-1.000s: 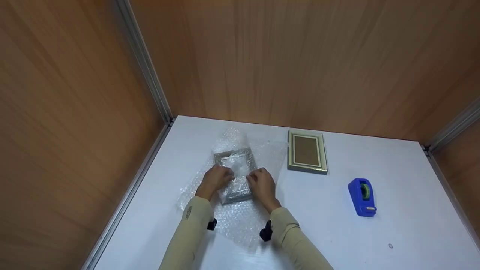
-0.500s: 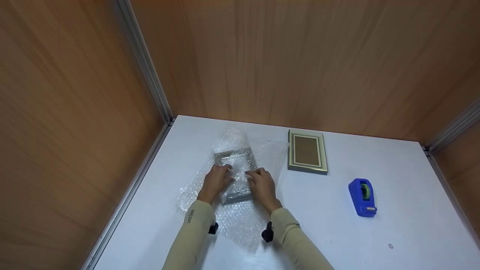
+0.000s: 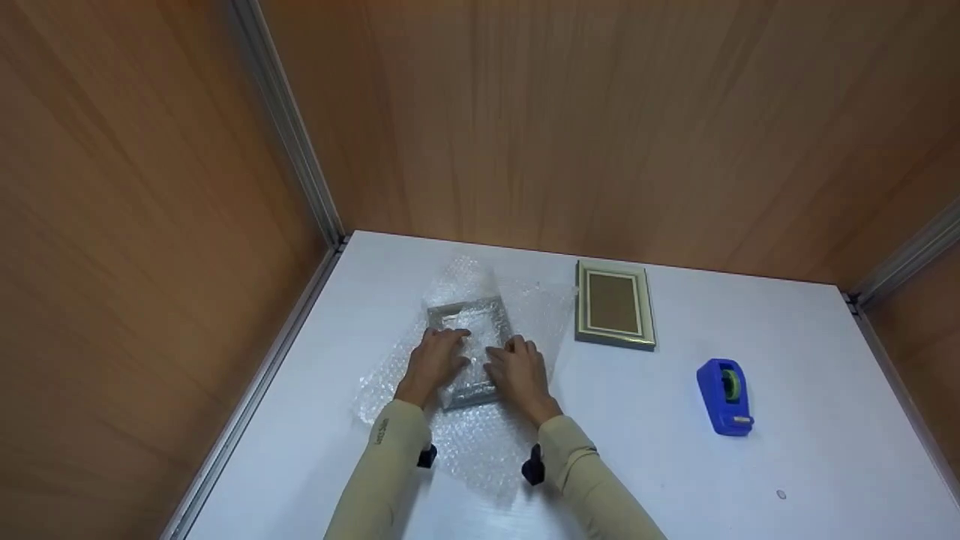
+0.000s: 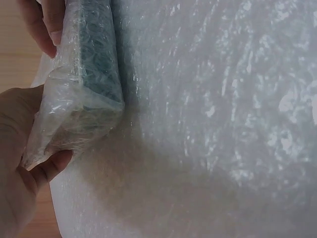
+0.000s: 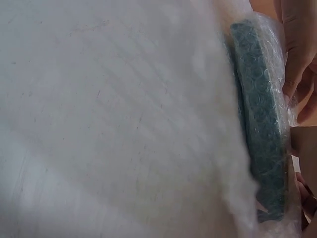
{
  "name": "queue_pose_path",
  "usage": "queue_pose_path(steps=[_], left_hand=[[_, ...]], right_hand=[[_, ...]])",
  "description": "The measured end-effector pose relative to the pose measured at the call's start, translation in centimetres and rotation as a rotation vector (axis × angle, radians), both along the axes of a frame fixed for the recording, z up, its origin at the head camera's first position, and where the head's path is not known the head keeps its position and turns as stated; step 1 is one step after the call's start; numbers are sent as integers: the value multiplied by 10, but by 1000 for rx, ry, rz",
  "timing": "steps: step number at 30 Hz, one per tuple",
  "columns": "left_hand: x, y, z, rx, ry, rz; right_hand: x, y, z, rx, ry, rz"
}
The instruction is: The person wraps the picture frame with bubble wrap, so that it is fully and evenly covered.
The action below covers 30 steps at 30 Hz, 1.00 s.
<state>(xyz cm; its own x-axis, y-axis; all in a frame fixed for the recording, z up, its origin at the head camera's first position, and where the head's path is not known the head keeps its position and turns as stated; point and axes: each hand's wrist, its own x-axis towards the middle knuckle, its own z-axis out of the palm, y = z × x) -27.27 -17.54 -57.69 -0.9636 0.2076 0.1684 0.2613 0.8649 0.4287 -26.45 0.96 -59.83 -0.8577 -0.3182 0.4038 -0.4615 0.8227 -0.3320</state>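
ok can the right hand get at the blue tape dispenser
Probably yes: nothing stands between the right hand and the tape dispenser, though the hand must first leave the wrapped frame.

The left sleeve [image 3: 377, 472], long and khaki-beige, bears small dark lettering [image 3: 381, 431] near the wrist, too small to read reliably; the right sleeve [image 3: 600, 484], of like colour, shows creased folds. A small black fitting [image 3: 427, 456] projects inward at the left wrist, and a second black fitting [image 3: 533, 466] at the right. The fingers [image 4: 53, 20] are bare.
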Motion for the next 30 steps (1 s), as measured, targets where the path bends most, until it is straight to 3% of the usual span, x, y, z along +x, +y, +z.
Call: queue_pose_path(steps=[4, 7, 11, 17, 24, 30], left_hand=[[-3, -1, 3, -8, -11, -46], [-5, -2, 5, -77, -3, -74], [-8, -3, 5, -175, 41, -82], [-16, -5, 3, -173, 40, -68], [-29, -7, 8, -115, -11, 31], [-36, -10, 16, 9, -43, 153]], right_hand=[[1, -2, 0, 9, 5, -12], [1, -3, 0, 17, 2, -20], [1, -4, 0, 23, -6, -30], [1, -4, 0, 35, -19, -36], [2, -3, 1, 28, -50, -37], [3, -3, 0, 27, -31, -39]])
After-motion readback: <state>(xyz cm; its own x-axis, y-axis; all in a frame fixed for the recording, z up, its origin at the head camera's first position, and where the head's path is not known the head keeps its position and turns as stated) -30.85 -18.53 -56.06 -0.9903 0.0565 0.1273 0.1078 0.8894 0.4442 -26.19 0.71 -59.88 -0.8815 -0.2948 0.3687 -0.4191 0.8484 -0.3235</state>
